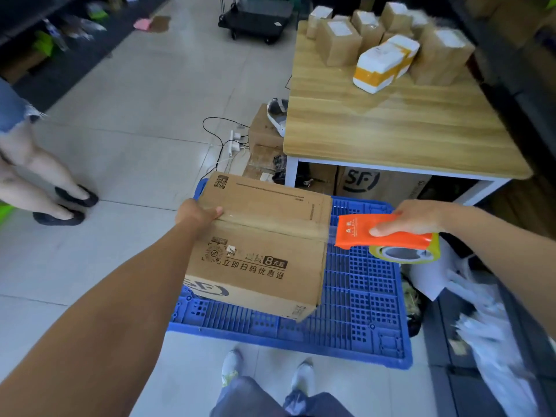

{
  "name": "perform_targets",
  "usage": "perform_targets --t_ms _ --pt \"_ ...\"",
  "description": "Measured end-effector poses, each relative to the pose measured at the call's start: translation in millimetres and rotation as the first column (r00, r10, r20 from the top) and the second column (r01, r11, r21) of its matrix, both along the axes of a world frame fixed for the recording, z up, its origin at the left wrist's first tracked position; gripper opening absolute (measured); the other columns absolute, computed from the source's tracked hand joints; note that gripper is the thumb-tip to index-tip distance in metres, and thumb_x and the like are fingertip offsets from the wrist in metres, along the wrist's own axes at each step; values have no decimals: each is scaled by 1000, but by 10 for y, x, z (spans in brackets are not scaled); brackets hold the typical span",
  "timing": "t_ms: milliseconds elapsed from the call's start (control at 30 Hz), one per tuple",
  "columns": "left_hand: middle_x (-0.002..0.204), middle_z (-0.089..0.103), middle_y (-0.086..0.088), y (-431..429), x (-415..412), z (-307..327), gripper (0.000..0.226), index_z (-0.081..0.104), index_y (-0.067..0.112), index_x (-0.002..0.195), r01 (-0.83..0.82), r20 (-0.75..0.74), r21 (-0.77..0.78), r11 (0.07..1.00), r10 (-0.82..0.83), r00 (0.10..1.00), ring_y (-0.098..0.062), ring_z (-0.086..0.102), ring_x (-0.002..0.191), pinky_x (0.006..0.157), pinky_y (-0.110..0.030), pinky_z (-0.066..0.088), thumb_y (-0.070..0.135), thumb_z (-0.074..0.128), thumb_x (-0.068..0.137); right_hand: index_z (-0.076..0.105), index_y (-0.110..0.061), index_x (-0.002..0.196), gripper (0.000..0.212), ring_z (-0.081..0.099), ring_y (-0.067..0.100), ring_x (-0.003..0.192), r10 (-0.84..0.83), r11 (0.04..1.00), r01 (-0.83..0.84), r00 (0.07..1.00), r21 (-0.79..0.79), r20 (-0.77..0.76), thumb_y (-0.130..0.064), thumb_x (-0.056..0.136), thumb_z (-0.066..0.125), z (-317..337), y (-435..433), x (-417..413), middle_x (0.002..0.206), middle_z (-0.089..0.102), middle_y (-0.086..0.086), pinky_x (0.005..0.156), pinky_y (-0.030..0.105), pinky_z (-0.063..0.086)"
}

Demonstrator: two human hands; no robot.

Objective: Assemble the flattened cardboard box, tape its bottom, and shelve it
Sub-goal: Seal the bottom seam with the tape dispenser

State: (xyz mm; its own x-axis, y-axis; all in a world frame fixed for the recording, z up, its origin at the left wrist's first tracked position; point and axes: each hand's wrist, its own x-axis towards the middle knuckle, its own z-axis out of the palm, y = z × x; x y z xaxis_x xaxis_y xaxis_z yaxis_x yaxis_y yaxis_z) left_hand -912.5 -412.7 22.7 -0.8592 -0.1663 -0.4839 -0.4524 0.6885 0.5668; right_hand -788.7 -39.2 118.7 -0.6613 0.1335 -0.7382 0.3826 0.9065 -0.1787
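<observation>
- Two hands busy: left hand (pixel 197 213) clamped on the far-left edge of the brown printed cardboard box (pixel 258 245), thumb laid across the centre seam, pinning it down.
- Right hand (pixel 412 219) wrapped around the orange plastic tape dispenser (pixel 376 233) with its yellowish roll, nose sitting right at the box's right edge.
- Box already squared up, flaps folded shut, resting upside-down on the blue slatted plastic pallet (pixel 361 296) on the tiled floor, just in front of the wood-topped surface (pixel 391 124) stacked with small wrapped parcels (pixel 340 40).
- Looks like mid-taping: shiny strip seems to run along the seam, though hard to say if it reaches all the way across.
- Probably next: fold the tape over the right edge, press, tear on the cutter, then rub the strip flat.
- Worth keeping that left grip firm so the flaps don't spring open.
- Shelving not yet done.
</observation>
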Motion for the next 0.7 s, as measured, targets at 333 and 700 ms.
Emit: perform_targets --t_ms 333,700 --pt "89 55 -9 136 73 -24 34 48 7 82 -35 -20 9 999 35 999 -26 53 81 72 -34 43 35 67 86 75 -15 95 105 72 25 87 -35 994 39 999 -102 38 -97 32 54 -70 86 185 95 76 6 88 36 52" --pt "101 61 -16 168 64 -56 43 55 1 108 -53 -22 -40 998 52 998 -37 61 99 76 -38 46 35 68 85 75 -16 91 104 72 24 82 -65 993 68 998 -102 26 -96 27 56 -307 336 299 88 75 4 89 40 53"
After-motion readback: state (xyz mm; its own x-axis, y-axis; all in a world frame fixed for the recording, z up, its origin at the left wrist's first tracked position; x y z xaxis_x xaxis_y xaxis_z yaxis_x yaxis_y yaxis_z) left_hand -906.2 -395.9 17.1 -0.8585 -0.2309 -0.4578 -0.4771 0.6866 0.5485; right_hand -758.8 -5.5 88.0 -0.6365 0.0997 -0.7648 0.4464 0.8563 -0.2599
